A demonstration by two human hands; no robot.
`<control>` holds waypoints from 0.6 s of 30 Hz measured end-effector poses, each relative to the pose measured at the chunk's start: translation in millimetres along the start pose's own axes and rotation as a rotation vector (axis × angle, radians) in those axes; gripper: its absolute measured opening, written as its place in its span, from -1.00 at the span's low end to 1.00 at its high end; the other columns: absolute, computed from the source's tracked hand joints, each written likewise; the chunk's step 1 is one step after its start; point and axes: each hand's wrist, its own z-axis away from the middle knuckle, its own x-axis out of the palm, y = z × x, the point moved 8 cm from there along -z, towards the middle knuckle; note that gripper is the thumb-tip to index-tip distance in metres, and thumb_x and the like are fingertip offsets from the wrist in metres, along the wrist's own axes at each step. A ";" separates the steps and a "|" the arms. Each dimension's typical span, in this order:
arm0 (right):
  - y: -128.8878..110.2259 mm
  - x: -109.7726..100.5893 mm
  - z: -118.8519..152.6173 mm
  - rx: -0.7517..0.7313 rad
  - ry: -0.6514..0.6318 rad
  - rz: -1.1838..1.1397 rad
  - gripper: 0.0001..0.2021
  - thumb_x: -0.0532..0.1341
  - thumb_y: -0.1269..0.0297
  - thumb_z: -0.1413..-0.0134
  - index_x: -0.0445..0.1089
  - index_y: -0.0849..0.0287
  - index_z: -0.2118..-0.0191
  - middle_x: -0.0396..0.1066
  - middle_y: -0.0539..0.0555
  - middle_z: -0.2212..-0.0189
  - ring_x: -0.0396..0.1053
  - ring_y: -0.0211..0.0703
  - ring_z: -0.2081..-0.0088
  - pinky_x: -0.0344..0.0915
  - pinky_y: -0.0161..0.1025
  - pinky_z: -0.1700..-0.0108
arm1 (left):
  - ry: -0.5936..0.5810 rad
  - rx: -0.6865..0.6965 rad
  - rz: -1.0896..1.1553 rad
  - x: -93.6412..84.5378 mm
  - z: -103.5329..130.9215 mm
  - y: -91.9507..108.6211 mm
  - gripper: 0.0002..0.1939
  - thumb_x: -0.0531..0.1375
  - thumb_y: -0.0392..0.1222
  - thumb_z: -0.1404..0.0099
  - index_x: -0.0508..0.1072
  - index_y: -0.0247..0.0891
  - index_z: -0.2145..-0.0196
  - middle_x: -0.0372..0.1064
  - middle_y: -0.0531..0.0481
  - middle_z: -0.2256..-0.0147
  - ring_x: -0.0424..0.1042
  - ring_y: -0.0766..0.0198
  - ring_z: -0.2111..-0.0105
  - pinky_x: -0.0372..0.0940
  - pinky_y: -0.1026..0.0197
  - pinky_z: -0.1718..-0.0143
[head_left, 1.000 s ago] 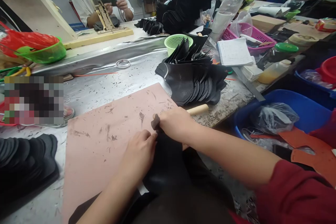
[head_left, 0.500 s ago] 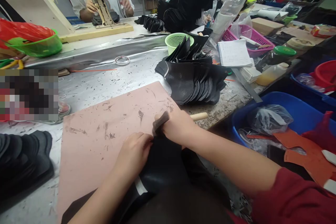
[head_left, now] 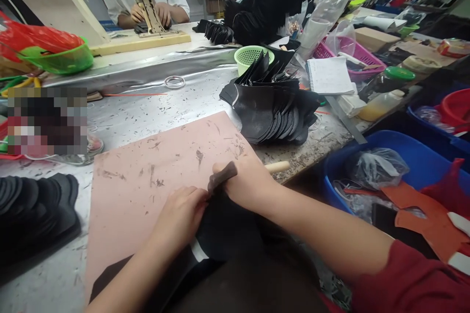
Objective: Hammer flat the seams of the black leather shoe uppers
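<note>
My right hand (head_left: 247, 181) is wrapped round a hammer (head_left: 278, 166); its pale wooden handle sticks out to the right and its dark metal head shows on the left, beside my left fingertips. Beneath the hammer head lies a black leather piece (head_left: 231, 230) that hangs towards me over the near edge of a pink board (head_left: 147, 176). The fingers of my left hand (head_left: 185, 210) are bent together on the leather's far left edge, just below the hammer head. Its fingertips are partly hidden.
Stacks of cut black pieces stand beyond the board (head_left: 264, 112) and at the left (head_left: 40, 215). A blue tub (head_left: 334, 171) with scraps is at the right. Across the bench, a person in white works at a sewing machine (head_left: 147, 10). A ruler (head_left: 345, 120) lies near a notebook (head_left: 328, 76).
The hammer head has dropped slightly and tilted nearer my left fingers. The view has shifted a little. Across the bench, the person's raised hand has come down to the machine.
</note>
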 end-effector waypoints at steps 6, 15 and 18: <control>-9.7 -1.9 3.3 -0.019 0.025 0.007 -0.77 0.01 0.44 -0.04 0.40 0.15 0.31 0.46 0.07 0.42 0.38 -0.13 0.38 0.13 -0.27 0.41 | 0.000 0.009 -0.056 -2.3 9.6 1.4 -0.75 -0.01 -0.26 -0.23 0.46 -0.18 0.28 0.40 -0.03 0.36 0.34 0.18 0.34 0.21 0.12 0.29; -23.9 -0.7 8.7 -0.043 0.005 -0.015 -0.79 0.02 0.41 -0.06 0.40 0.13 0.31 0.45 0.05 0.46 0.38 -0.16 0.41 0.12 -0.30 0.46 | 0.013 0.013 -0.027 -2.7 22.4 -3.6 -0.79 0.00 -0.25 -0.23 0.44 -0.18 0.34 0.39 -0.02 0.39 0.34 0.19 0.36 0.21 0.14 0.30; -28.1 5.2 9.7 -0.045 -0.064 -0.012 -0.81 0.05 0.43 -0.01 0.41 0.15 0.34 0.45 0.07 0.45 0.39 -0.16 0.42 0.09 -0.31 0.50 | 0.011 -0.001 -0.017 -2.2 26.2 -6.4 -0.80 0.02 -0.24 -0.23 0.44 -0.18 0.38 0.38 -0.01 0.40 0.34 0.19 0.35 0.21 0.14 0.30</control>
